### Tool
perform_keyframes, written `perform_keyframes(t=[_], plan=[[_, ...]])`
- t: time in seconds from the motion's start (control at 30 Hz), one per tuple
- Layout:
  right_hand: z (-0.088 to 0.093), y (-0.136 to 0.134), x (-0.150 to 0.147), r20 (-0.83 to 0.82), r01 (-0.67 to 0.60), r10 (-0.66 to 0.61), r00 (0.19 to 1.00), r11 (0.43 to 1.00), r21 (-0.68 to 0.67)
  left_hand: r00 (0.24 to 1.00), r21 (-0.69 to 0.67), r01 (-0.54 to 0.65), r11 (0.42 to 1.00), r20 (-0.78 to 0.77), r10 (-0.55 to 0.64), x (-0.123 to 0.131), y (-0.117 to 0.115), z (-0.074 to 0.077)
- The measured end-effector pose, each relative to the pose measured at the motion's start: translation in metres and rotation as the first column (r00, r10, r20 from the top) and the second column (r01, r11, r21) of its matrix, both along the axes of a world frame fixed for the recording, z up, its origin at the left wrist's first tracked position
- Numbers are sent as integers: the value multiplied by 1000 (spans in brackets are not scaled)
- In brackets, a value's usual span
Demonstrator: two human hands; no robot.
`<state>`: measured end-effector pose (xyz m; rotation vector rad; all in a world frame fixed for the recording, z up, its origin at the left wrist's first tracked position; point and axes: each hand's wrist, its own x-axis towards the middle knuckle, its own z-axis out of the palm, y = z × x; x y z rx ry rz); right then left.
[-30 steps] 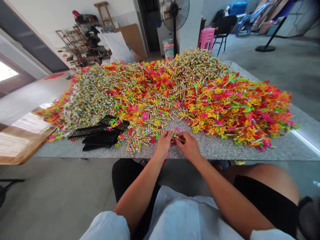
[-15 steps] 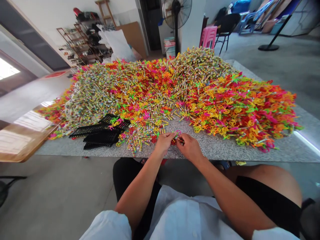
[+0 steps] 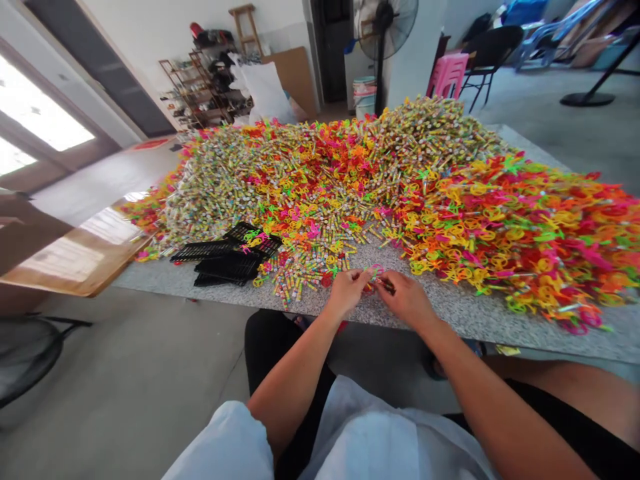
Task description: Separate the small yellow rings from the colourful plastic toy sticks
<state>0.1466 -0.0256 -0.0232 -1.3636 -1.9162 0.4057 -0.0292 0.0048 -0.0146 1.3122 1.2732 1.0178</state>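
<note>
My left hand (image 3: pixel 347 290) and my right hand (image 3: pixel 407 300) meet at the near edge of a speckled stone table (image 3: pixel 450 310). Both pinch a small coloured plastic piece (image 3: pixel 375 275) with a pink loop, held between the fingertips of the two hands. Just beyond them lie loose small printed tubes (image 3: pixel 305 267). A huge heap of these tubes (image 3: pixel 225 180) and of bright plastic ring-shaped pieces (image 3: pixel 500 213) covers most of the table.
Black plastic grid trays (image 3: pixel 225 257) lie flat on the table to the left of my hands. A wooden table (image 3: pixel 85 260) adjoins on the left. A standing fan (image 3: pixel 385 27), pink stool (image 3: pixel 445 73), chairs and a cluttered shelf (image 3: pixel 200 87) stand behind.
The camera has turned to the left, so the scene has shifted right in view. Both hands stay together on the small piece at the table's edge.
</note>
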Motion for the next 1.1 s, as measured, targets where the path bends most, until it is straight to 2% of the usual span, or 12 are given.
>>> perform_keyframes(t=[0.07,0.17,0.23,0.3,0.33,0.37,0.43,0.53,0.63,0.77,0.93,1.1], plan=[[10,17,20,18,104,-104,994,994,25,999,69,-21,997,-42,24,-23,14,2],[37,52,65,9,358,-364,932,921,157,941,250,-219,943,-201,272,-73,47,14],[57,75,93,-15,500,-524,851,802,327,807,407,-287,867,-385,448,-108,71,24],[70,92,104,-41,562,-618,785,682,468,654,493,-217,843,-568,500,-137,92,31],[71,97,100,-37,552,-623,782,663,505,594,491,-165,856,-643,483,-147,101,33],[70,99,90,-10,517,-597,802,685,514,548,468,-106,877,-708,444,-154,110,34],[56,97,51,90,378,-461,883,812,445,484,396,-21,918,-799,356,-159,125,32],[25,90,-23,258,140,-178,950,977,158,420,305,6,952,-865,275,-154,143,24],[4,91,-79,347,74,-31,937,991,-111,384,265,4,964,-891,243,-146,151,18],[1,103,-107,407,167,-49,912,951,-260,441,349,15,937,-843,307,-143,152,17],[0,103,-106,405,175,-36,913,934,-311,694,492,-103,864,-587,417,-143,142,24],[-9,91,-101,421,179,-55,905,949,-260,967,245,-236,940,-33,252,-120,118,31]])
